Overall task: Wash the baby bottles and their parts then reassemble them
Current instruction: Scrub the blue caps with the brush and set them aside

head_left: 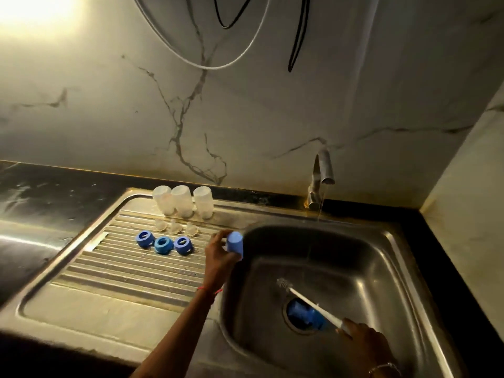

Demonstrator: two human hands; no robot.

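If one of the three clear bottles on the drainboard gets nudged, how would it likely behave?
The clear bottles look like thin translucent plastic, so they are probably light and not brittle. Tall, narrow and standing at the top of the ridged drainboard, one could well tip. Being round, it would then likely roll, perhaps knocking its close neighbour.

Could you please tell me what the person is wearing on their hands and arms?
Both forearms are bare, with no sleeves or gloves showing. The left hand has a thin red thread around its wrist; the right hand has a slim metal bangle at its wrist.
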